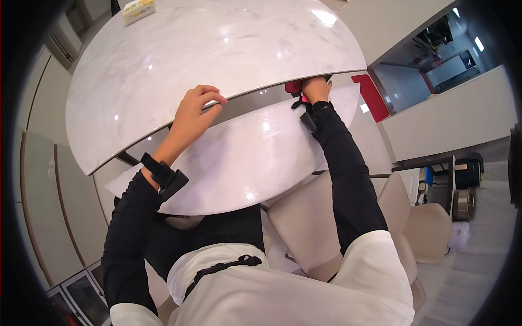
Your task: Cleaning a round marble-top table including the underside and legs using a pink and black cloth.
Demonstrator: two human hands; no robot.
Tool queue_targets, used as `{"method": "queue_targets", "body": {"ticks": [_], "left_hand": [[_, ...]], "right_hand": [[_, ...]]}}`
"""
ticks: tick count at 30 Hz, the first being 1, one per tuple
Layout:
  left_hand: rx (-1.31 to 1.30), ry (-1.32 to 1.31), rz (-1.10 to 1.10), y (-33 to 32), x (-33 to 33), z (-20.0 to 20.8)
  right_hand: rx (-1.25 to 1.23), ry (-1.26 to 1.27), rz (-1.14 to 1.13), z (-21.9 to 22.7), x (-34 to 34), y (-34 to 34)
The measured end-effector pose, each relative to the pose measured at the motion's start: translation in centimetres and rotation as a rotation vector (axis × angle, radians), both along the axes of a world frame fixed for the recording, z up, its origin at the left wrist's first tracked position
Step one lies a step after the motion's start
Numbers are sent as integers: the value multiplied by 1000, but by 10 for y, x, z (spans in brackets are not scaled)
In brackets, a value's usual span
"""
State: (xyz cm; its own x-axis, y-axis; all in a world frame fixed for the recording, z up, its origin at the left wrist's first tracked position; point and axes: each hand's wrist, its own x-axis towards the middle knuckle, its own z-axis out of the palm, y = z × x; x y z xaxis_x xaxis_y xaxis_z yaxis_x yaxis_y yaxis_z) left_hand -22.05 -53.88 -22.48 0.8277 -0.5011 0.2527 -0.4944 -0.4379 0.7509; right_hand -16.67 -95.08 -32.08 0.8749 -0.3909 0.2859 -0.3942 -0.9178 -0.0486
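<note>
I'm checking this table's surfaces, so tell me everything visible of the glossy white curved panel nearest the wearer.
The glossy white curved panel looks smooth and stone-like, with bright reflections; fine scratches cannot be judged. Its outer edge is rounded, its ends taper. It lies roughly flat, apparently lower than the larger white marbled tabletop, with a gap between. Black-sleeved forearms cross over both ends; whether they touch is unclear.
</note>
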Motion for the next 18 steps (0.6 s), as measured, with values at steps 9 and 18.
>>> {"method": "queue_targets", "body": {"ticks": [9,18], "left_hand": [[-26,52,-47,-2,5,-2],[130,-223,-99,9,-23,3]], "right_hand": [[265,135,401,1,11,-24],[232,342,204,52,-33,-4]]}}
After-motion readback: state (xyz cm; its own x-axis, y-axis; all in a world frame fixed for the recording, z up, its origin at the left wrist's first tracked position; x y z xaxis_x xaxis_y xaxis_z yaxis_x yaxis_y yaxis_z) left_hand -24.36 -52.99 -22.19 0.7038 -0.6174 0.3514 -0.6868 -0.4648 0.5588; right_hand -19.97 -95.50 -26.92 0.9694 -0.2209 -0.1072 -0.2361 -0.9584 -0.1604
